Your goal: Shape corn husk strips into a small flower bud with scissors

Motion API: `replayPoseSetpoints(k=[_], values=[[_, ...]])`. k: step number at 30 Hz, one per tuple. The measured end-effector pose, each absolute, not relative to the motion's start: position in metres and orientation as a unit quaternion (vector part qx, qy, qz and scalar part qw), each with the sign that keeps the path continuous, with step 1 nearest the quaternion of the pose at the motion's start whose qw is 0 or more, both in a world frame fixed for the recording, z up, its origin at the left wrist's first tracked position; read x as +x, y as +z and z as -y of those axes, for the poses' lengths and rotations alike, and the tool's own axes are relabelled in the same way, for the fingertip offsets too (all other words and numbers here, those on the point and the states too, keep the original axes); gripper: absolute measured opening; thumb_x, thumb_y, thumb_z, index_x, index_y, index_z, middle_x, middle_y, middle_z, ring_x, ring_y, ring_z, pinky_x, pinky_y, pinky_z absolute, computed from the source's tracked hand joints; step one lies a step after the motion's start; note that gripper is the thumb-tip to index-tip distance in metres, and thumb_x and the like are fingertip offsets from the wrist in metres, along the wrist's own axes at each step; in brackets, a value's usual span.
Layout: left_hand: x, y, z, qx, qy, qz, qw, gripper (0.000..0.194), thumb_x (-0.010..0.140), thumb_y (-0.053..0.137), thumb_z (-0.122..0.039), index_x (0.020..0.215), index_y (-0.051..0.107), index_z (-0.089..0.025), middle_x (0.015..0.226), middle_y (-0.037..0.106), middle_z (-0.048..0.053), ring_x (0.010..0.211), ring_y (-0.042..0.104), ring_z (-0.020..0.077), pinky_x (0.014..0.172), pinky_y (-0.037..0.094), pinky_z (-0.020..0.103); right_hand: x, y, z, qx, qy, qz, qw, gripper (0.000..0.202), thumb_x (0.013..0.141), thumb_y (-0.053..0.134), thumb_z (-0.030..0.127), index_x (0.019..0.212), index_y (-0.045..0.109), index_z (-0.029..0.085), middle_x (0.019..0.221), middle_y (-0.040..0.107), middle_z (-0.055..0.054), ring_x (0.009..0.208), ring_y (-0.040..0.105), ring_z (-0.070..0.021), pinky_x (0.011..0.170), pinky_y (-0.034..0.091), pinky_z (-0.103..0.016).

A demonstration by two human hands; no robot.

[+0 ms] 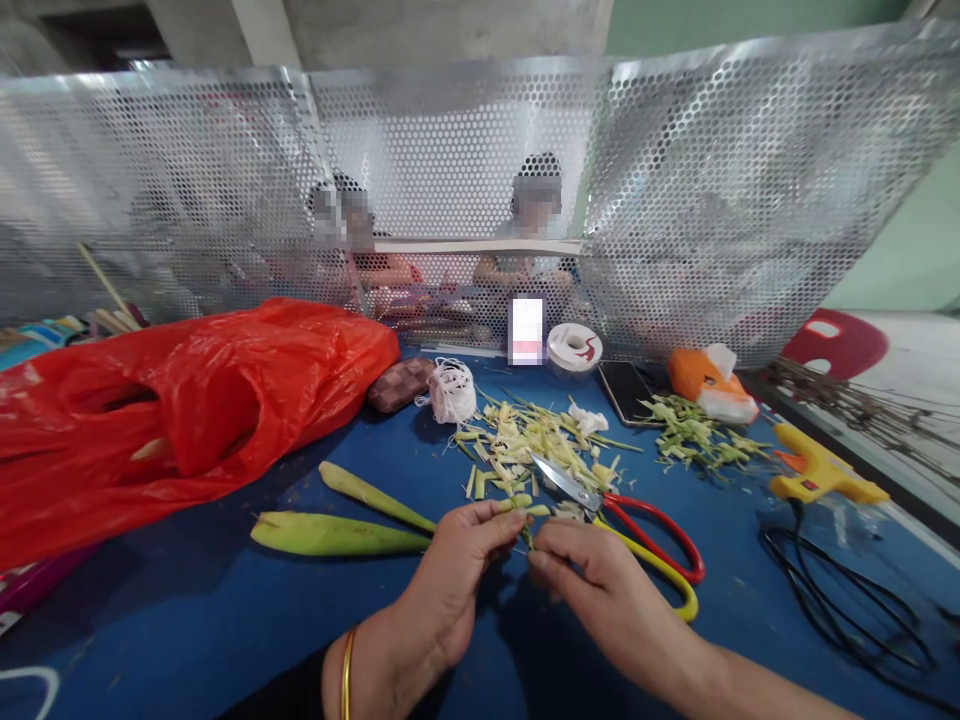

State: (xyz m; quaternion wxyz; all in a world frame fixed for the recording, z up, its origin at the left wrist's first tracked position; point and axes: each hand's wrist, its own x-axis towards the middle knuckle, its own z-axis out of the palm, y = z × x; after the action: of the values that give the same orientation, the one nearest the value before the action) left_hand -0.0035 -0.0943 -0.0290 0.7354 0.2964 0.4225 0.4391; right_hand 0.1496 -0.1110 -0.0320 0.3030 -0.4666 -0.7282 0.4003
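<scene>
Both hands meet low at the table's near edge: the left hand [457, 565] and right hand [592, 580] each pinch an end of a small green leaf strip [525, 520] between fingertips. Just beyond the right hand lie red-and-yellow-handled scissors [637, 530] and a pile of pale green trimmings [525, 440]. Seemingly mid-splitting; next needs a steady, even pull apart.

Left hand [457, 575] and right hand [592, 590] close together, fingertips pinched, nearly touching.
</scene>
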Motion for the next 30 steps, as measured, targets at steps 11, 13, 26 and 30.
replayPoseSetpoints(k=[11, 13, 26, 30], values=[[-0.002, -0.026, 0.097, 0.316, 0.432, -0.383, 0.753, 0.022, 0.064, 0.080, -0.028, 0.072, 0.069, -0.012, 0.066, 0.062, 0.001, 0.063, 0.055, 0.0119, 0.065, 0.045, 0.025, 0.144, -0.032, 0.106, -0.461, 0.536, 0.589, 0.391, 0.029, 0.084, 0.053, 0.039, 0.063, 0.053, 0.018, 0.061, 0.051, 0.001, 0.060, 0.049, -0.0137, 0.060, 0.043, -0.026], [-0.001, -0.027, 0.097, 0.306, 0.436, -0.390, 0.751, 0.024, 0.063, 0.081, -0.028, 0.076, 0.070, -0.011, 0.068, 0.062, 0.001, 0.063, 0.055, 0.0118, 0.064, 0.045, 0.025, 0.144, -0.035, 0.107, -0.454, 0.543, 0.585, 0.396, 0.029, 0.084, 0.054, 0.039, 0.064, 0.054, 0.018, 0.062, 0.051, 0.001, 0.061, 0.049, -0.0136, 0.060, 0.043, -0.026], [0.001, -0.037, 0.100, 0.284, 0.436, -0.391, 0.759, 0.028, 0.064, 0.081, -0.034, 0.064, 0.063, -0.012, 0.059, 0.057, 0.001, 0.055, 0.051, 0.0121, 0.057, 0.043, 0.025, 0.144, -0.042, 0.113, -0.441, 0.497, 0.651, 0.366, 0.030, 0.089, 0.049, 0.033, 0.063, 0.046, 0.019, 0.062, 0.047, 0.003, 0.061, 0.044, -0.0127, 0.058, 0.038, -0.025], [0.000, -0.037, 0.099, 0.267, 0.433, -0.396, 0.765, 0.028, 0.062, 0.082, -0.033, 0.068, 0.065, -0.011, 0.063, 0.058, 0.001, 0.059, 0.051, 0.0114, 0.059, 0.042, 0.024, 0.144, -0.043, 0.114, -0.448, 0.454, 0.681, 0.359, 0.032, 0.091, 0.046, 0.033, 0.063, 0.047, 0.019, 0.063, 0.048, 0.002, 0.061, 0.046, -0.0129, 0.058, 0.038, -0.025]])
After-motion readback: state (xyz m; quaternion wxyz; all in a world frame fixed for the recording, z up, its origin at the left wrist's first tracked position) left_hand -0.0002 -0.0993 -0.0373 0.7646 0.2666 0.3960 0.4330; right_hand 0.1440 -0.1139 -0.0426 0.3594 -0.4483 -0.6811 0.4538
